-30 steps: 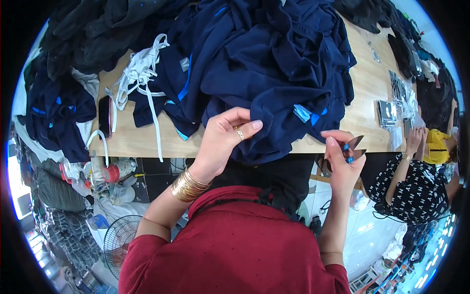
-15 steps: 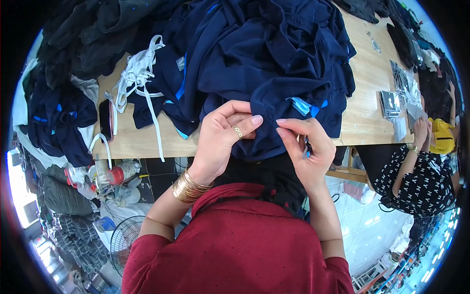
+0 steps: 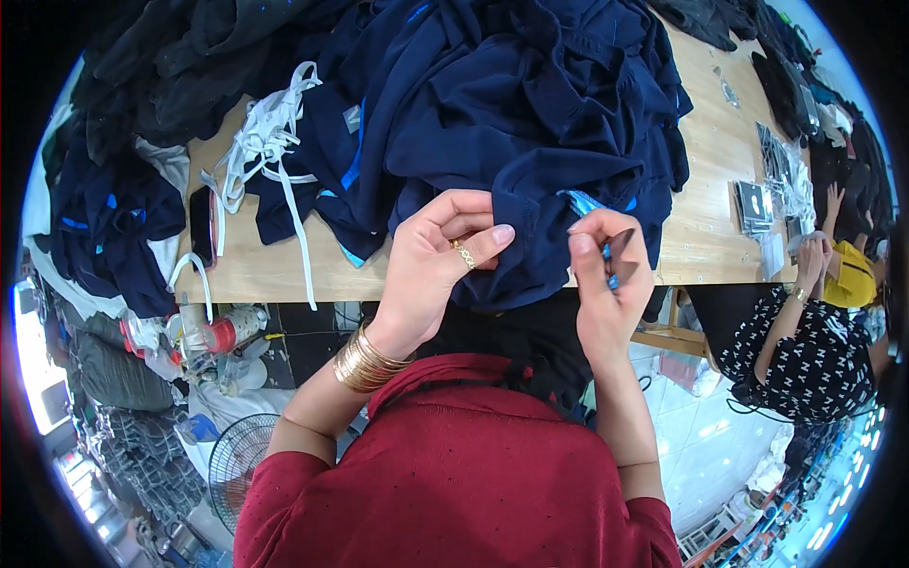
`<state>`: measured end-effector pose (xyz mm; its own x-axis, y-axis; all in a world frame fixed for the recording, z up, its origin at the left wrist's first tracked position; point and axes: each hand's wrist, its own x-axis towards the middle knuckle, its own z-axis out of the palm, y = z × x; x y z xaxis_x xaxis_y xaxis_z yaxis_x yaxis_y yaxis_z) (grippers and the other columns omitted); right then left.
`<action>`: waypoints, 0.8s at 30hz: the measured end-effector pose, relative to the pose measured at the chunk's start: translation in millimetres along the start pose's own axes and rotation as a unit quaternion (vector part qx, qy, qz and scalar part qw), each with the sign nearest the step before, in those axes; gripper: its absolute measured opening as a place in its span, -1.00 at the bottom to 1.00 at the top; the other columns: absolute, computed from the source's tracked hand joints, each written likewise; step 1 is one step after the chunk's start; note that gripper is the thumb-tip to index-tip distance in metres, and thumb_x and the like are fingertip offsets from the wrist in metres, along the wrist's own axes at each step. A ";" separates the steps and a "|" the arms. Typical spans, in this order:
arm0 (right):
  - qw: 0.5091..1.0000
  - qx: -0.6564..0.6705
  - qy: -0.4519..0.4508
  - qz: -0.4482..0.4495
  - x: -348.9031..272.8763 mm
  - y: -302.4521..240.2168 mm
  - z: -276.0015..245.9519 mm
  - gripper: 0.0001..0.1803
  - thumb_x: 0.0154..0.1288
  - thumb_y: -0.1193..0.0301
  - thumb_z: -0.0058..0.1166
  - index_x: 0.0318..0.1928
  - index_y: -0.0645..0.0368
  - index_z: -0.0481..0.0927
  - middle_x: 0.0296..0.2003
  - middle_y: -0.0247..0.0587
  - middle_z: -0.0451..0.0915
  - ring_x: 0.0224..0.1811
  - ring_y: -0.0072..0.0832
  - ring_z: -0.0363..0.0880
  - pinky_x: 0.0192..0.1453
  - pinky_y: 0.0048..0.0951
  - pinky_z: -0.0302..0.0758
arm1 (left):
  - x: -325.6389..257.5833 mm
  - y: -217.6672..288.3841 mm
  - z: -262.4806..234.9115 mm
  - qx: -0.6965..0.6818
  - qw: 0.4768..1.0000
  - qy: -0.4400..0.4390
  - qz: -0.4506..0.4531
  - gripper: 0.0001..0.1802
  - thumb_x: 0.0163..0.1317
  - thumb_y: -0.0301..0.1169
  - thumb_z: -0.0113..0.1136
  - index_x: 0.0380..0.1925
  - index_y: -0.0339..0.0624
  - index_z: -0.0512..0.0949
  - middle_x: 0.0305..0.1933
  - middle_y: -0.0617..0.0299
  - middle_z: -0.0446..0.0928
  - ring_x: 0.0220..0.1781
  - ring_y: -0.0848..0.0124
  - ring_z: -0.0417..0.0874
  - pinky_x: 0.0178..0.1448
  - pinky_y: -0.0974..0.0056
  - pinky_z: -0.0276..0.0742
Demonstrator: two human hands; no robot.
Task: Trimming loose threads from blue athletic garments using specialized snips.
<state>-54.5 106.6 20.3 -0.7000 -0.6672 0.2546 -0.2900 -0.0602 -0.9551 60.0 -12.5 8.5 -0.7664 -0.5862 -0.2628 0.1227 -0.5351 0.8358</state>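
Navy garment fabric point(image 3: 530, 161) is heaped on the table in front of me, with light-blue trim point(image 3: 585, 201) showing in one opening. My left hand point(image 3: 453, 246), with a ring and gold bangles, pinches a folded edge of this garment between thumb and fingers. Just to the right, my right hand point(image 3: 614, 275) is closed around small thread snips point(image 3: 620, 248). Their dark blades stick up past the fingers, and bits of blue show in the palm. The right hand is apart from the held edge.
White cords point(image 3: 270, 137) lie tangled on the wooden table point(image 3: 705, 227), near a phone point(image 3: 202, 227). Dark clothes point(image 3: 180, 66) are piled at the far left. Small packets point(image 3: 755, 206) lie at the right, where a co-worker point(image 3: 810, 350) sits. A fan point(image 3: 237, 464) stands at lower left.
My right hand has moved slightly right, away from the held edge, and turned so the snips' blades show. The left hand keeps its pinch on the garment, nearly unmoved.
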 end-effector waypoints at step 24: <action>0.991 -0.124 -0.029 0.037 -0.3 -6.8 -12.6 -0.87 0.23 0.55 0.03 -0.20 0.20 0.54 -0.43 -0.38 0.52 -0.45 -0.72 0.36 -0.33 -0.71 0.28 | 11.2 15.0 -3.0 0.113 0.988 -0.018 0.099 -0.84 0.21 -0.52 0.12 -0.21 -0.32 0.49 -0.28 0.29 0.57 -0.26 0.65 0.52 -0.13 0.55 0.42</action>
<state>-60.6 116.5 28.6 -0.6886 -0.7052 0.1685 -0.3953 0.1704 -0.9026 55.2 -28.9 16.6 -0.7637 -0.6419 -0.0689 0.1320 -0.2597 0.9566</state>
